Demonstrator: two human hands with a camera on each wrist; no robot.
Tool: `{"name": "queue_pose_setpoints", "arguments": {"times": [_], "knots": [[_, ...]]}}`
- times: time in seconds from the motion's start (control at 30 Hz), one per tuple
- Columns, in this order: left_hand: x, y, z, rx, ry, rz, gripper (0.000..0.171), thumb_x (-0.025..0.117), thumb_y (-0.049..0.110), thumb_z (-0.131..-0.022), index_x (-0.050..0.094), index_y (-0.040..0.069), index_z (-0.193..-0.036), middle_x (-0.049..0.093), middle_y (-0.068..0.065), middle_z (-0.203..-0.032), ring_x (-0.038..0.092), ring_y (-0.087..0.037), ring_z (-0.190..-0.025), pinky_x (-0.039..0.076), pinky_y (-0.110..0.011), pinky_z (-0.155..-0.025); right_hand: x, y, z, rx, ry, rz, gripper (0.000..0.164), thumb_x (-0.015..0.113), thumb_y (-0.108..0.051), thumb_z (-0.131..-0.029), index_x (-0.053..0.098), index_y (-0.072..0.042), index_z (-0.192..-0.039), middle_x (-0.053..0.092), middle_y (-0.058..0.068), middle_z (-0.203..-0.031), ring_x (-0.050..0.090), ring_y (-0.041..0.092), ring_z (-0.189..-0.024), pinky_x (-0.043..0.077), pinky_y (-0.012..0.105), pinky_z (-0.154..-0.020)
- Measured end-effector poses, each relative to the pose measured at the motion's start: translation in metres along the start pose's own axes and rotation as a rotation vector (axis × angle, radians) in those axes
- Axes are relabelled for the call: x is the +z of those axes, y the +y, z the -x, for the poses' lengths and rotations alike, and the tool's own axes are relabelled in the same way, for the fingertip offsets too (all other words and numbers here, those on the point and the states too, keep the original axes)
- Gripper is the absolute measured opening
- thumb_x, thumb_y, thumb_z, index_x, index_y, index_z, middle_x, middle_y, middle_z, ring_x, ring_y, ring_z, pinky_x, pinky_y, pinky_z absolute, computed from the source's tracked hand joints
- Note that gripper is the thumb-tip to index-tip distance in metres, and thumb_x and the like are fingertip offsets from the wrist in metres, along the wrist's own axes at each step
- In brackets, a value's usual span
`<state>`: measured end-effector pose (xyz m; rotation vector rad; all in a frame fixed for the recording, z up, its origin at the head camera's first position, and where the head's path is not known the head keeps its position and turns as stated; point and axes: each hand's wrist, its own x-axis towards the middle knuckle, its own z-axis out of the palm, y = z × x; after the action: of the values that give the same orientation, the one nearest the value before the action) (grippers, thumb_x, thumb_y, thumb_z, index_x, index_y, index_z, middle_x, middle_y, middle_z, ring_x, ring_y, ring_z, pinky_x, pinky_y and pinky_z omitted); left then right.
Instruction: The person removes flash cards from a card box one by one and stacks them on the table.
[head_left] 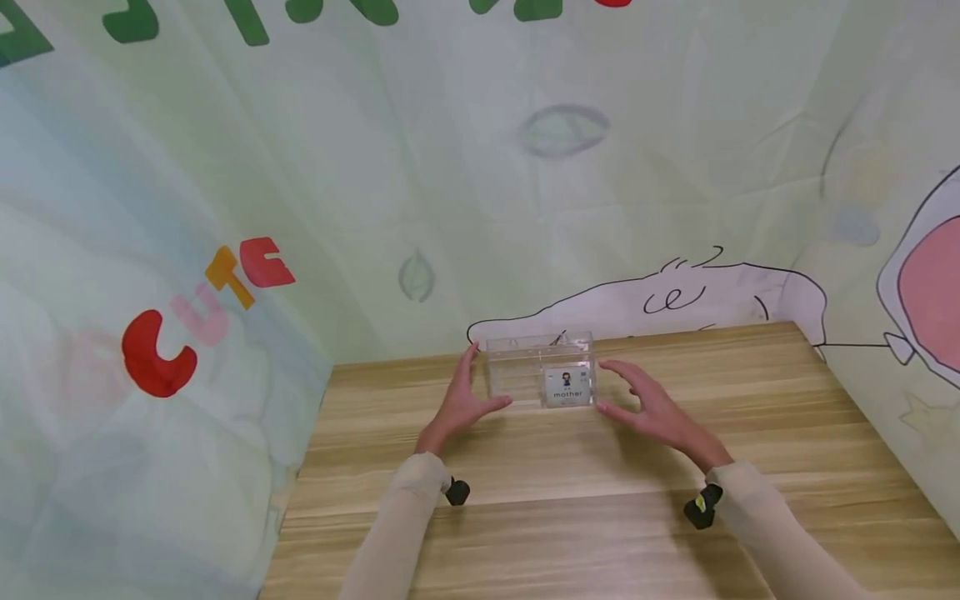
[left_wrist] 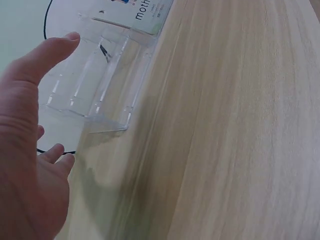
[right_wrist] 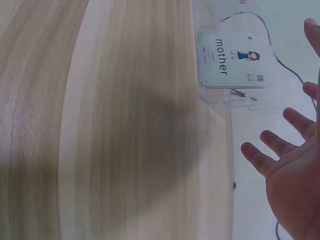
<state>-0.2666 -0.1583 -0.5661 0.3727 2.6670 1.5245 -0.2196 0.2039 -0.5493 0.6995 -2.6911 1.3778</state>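
A clear plastic box [head_left: 516, 379] with compartments stands at the far side of the wooden table. In its right front compartment is a white card [head_left: 567, 386] printed "mother" with a small drawn figure; the left compartment shows no card. My left hand [head_left: 459, 406] is at the box's left end, thumb and fingers spread. In the left wrist view, that thumb [left_wrist: 59, 50] overlaps the clear wall. On the other side, my right hand [head_left: 656, 410] has its fingers apart, a small gap from the box's right end. The right wrist view shows its palm [right_wrist: 295, 185] facing the box.
The wood-grain table [head_left: 555, 533] meets a printed cloth backdrop [head_left: 465, 183] right behind the box. More cloth hangs along the left and right sides. Black devices [head_left: 457, 492] are strapped at both wrists.
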Motion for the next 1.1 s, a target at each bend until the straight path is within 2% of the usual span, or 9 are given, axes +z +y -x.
{"name": "queue_pose_setpoints", "arguments": {"times": [0.1,0.37,0.6,0.77,1.1], "knots": [[0.005,-0.004,-0.002,-0.016,-0.001,0.029,0.121,0.093,0.027,-0.079,0.01,0.016,-0.167,0.018,-0.009,-0.171,0.025,-0.033,-0.154,0.028,-0.049,-0.124,0.005,0.006,0.0,0.028,0.016,-0.032,0.068,0.075,-0.032,-0.097,0.046,-0.009,-0.153,0.044,0.017,-0.157,0.042,0.043,-0.142,0.048,0.069,-0.101],[0.014,-0.011,-0.013,0.005,0.03,0.06,0.125,0.096,0.023,-0.074,0.012,0.016,-0.167,0.021,-0.013,-0.17,0.024,-0.034,-0.154,0.027,-0.052,-0.124,0.016,0.017,-0.004,0.087,0.051,-0.147,0.053,0.073,-0.03,-0.099,0.055,-0.01,-0.145,0.049,0.016,-0.152,0.046,0.048,-0.135,0.048,0.069,-0.101],[0.029,-0.021,-0.02,0.0,0.038,0.128,0.127,0.098,0.016,-0.072,0.013,0.021,-0.166,0.027,-0.011,-0.169,0.029,-0.031,-0.153,0.026,-0.046,-0.125,0.026,0.022,-0.012,0.133,0.101,-0.241,0.05,0.073,-0.027,-0.099,0.057,-0.008,-0.143,0.051,0.019,-0.149,0.048,0.052,-0.134,0.047,0.067,-0.103],[0.035,-0.026,-0.02,-0.025,0.04,0.184,0.128,0.098,0.014,-0.07,0.013,0.022,-0.166,0.029,-0.011,-0.168,0.031,-0.031,-0.152,0.027,-0.044,-0.124,0.035,0.024,-0.017,0.171,0.102,-0.273,0.048,0.071,-0.028,-0.101,0.056,-0.01,-0.143,0.049,0.019,-0.149,0.047,0.052,-0.135,0.046,0.066,-0.106],[0.036,-0.029,-0.023,-0.016,-0.001,0.14,0.131,0.098,0.011,-0.07,0.01,0.02,-0.167,0.026,-0.011,-0.169,0.032,-0.031,-0.152,0.028,-0.044,-0.124,0.04,0.024,-0.021,0.228,0.093,-0.273,0.05,0.068,-0.034,-0.102,0.055,-0.012,-0.145,0.046,0.019,-0.152,0.047,0.051,-0.136,0.044,0.066,-0.108]]}}
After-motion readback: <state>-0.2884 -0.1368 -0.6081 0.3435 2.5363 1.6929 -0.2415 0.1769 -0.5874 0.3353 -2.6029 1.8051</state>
